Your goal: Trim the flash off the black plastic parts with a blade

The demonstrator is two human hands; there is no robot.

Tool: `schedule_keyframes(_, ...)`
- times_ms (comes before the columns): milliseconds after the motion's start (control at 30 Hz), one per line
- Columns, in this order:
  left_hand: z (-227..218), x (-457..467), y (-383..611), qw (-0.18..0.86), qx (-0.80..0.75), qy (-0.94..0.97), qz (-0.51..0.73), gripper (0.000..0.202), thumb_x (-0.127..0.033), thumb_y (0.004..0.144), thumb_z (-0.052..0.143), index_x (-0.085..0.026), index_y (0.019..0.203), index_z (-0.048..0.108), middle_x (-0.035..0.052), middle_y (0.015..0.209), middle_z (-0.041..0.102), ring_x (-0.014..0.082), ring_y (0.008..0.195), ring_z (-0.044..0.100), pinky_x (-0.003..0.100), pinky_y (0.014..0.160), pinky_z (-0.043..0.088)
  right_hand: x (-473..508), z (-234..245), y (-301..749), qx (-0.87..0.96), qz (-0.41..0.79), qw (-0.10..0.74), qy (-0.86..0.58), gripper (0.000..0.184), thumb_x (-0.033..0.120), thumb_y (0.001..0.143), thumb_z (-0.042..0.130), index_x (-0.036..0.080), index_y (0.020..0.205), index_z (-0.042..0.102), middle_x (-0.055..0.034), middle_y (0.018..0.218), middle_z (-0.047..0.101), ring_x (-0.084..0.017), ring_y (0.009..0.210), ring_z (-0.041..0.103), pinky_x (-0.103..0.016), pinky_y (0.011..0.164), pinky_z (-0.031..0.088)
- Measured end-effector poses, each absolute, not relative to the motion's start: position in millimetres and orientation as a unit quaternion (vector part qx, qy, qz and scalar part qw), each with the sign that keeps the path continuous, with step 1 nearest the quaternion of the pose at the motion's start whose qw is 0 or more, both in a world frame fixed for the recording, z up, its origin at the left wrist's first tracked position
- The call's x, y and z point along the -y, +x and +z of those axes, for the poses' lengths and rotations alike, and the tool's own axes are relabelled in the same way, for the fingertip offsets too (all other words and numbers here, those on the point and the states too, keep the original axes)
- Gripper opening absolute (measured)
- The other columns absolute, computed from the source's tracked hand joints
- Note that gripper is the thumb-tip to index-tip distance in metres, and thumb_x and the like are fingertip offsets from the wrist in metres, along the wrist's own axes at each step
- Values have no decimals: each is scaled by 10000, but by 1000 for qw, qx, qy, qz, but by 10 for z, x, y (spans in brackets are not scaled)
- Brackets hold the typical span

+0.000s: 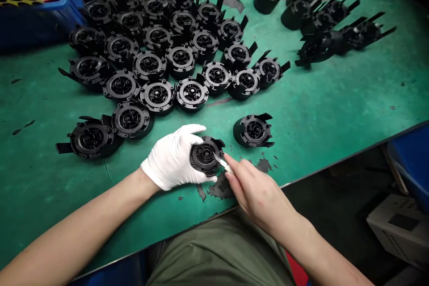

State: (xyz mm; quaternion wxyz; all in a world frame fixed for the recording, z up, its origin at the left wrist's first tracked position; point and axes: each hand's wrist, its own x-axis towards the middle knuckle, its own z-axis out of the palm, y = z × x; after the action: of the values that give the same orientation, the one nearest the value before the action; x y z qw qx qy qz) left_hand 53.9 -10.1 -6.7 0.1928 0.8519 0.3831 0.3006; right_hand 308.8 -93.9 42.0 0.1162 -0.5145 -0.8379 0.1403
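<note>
My left hand, in a white glove, is closed around a round black plastic housing near the table's front edge. Its ribbed round face is turned up toward me. Bare, my right hand pinches a small knife with a pale blade. The blade's tip lies over the right part of the housing's face; whether it touches cannot be made out. Just to the right, another black housing of the same kind rests on the green table with its tabs pointing right.
Many similar black housings stand packed together at the back left. More black housings with long tabs are at the back right. A blue bin sits at the far left. Dark worn patches mark the green table.
</note>
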Motion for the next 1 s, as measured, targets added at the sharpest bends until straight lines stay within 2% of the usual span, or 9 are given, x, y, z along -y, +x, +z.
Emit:
schedule_keyframes(100, -39, 101, 553, 203, -393, 850, 285, 892, -756, 679, 953, -247, 1281, 536, 168, 1401, 737, 346, 1218, 784, 464, 975, 684, 911, 475, 3073, 844, 109, 88, -518, 411, 282, 1168, 434, 130, 1521, 580, -71, 924, 695, -189, 675, 668, -329, 596, 556)
schedule_keyframes(233, 5, 83, 575, 217, -392, 851, 274, 788, -692, 734, 932, -242, 1276, 577, 135, 1278, 799, 340, 1108, 813, 475, 943, 679, 881, 545, 3049, 849, 70, 71, -519, 400, 296, 1178, 411, 116, 1463, 627, -54, 874, 688, -171, 591, 609, -342, 522, 467)
schedule_keyframes(367, 28, 64, 591, 215, -387, 849, 288, 685, -621, 774, 901, -226, 1243, 596, 141, 1246, 810, 352, 1057, 813, 495, 896, 668, 863, 579, 3042, 849, 46, 49, -524, 406, 291, 1185, 390, 115, 1456, 636, -39, 843, 674, -156, 563, 576, -351, 525, 414)
schedule_keyframes(500, 37, 64, 601, 218, -395, 845, 285, 605, -537, 743, 918, -237, 1175, 617, 125, 1216, 817, 350, 1015, 805, 488, 851, 655, 845, 610, 3052, 850, 49, 27, -523, 433, 314, 1195, 363, 114, 1457, 644, -34, 851, 674, -149, 561, 566, -353, 519, 395)
schedule_keyframes(700, -17, 93, 598, 221, -380, 842, 312, 584, -489, 727, 916, -229, 1100, 548, 169, 1262, 790, 384, 1080, 782, 535, 904, 639, 841, 634, 3061, 845, 81, 18, -528, 447, 314, 1206, 357, 94, 1448, 661, -24, 874, 673, -129, 574, 570, -336, 534, 376)
schedule_keyframes(800, -32, 98, 596, 243, -386, 837, 302, 542, -472, 743, 903, -233, 1080, 552, 166, 1257, 787, 382, 1117, 780, 534, 942, 639, 845, 628, 3063, 843, 64, 8, -534, 450, 324, 1207, 359, 110, 1461, 664, -26, 879, 676, -131, 577, 567, -346, 547, 351)
schedule_keyframes(1000, -29, 85, 599, 255, -385, 840, 284, 524, -451, 725, 911, -231, 1056, 569, 177, 1265, 784, 388, 1105, 784, 542, 930, 647, 866, 631, 3009, 841, 27, -18, -540, 423, 275, 1186, 410, 97, 1477, 660, -19, 848, 649, -149, 587, 565, -372, 555, 339)
